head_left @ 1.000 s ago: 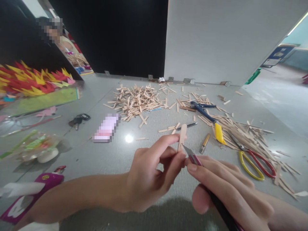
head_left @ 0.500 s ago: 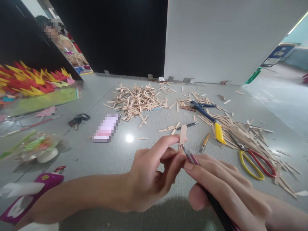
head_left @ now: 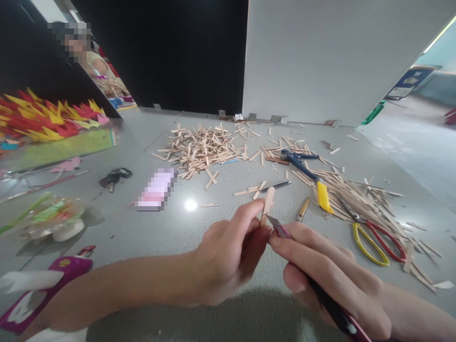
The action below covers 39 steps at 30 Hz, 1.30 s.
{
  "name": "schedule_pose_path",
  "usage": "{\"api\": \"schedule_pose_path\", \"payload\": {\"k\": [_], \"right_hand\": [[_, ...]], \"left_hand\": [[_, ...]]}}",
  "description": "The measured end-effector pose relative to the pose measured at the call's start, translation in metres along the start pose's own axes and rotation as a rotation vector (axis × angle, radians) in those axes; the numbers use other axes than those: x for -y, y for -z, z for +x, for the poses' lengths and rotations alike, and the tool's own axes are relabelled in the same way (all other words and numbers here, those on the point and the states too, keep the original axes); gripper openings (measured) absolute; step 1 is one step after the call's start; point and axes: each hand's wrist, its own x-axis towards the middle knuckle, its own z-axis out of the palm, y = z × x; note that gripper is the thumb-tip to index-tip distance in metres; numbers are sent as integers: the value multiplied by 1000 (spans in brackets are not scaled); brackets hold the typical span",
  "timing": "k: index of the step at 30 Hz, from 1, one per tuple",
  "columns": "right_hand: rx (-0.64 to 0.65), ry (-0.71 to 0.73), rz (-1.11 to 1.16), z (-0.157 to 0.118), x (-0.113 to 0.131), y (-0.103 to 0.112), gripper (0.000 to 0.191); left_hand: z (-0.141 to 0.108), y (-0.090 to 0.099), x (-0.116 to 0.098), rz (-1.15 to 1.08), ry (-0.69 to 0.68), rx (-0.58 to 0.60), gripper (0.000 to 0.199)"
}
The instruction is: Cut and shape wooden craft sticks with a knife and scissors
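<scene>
Between its thumb and fingers, my left hand (head_left: 228,251) pinches a small wooden craft stick (head_left: 269,199), its rounded end pointing up and away. My right hand (head_left: 331,270) is closed round a craft knife (head_left: 326,299) with a dark and pink handle. The knife's blade tip lies at the side of the stick, close to my left fingertips; whether it cuts in I cannot tell. Past my hands lie a black pen (head_left: 280,185) and a short yellowish-handled tool (head_left: 303,209).
A pile of wooden pieces (head_left: 201,149) sits before upright panels (head_left: 302,57). Blue-and-yellow cutters (head_left: 302,168), scissors (head_left: 370,237) and long sticks lie right. A phone (head_left: 156,190), keys (head_left: 116,179), a plastic bag (head_left: 53,213) and folded paper (head_left: 50,118) are left. A person (head_left: 96,61) sits beyond.
The stick has tilted slightly, its upper end leaning more to the right. The fingers of my left hand have closed in more, and my right hand has shifted a little with the knife.
</scene>
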Motion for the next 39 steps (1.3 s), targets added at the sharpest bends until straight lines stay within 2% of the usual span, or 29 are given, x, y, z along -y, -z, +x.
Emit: {"api": "schedule_pose_path", "payload": {"k": [2,3,7,11,12,15,24,29,33,37,39], "right_hand": [[-140,32,7,-1,-3,-11,26],[-170,36,-3,-1,-5,-15,26],[-162,74,-31,2,-9,-13,26],[115,105,4,12,-13,4,24],[146,95,17,14,-14,7,22],[119,74,59,16,-15,9,21],[215,87,101,13,-12,12,23],[139,2,166,16,-12,16,20],[144,-113,339,20,-11,16,21],[153,-241,348,21,-9,18,21],[167,-260,337,22,-9,20,19]], "left_hand": [[1,0,0,33,-2,4,32],[1,0,0,52,-4,1,32],[3,0,2,91,-51,5,31],[2,-1,5,157,-129,-20,33],[2,-2,6,167,-130,-30,34],[2,-3,7,136,-96,-44,34],[12,4,-2,-155,57,27,26],[21,9,-4,-351,120,64,23],[21,7,-4,-430,68,81,20],[16,6,-4,-467,143,111,49],[15,6,-3,-450,155,133,56]]}}
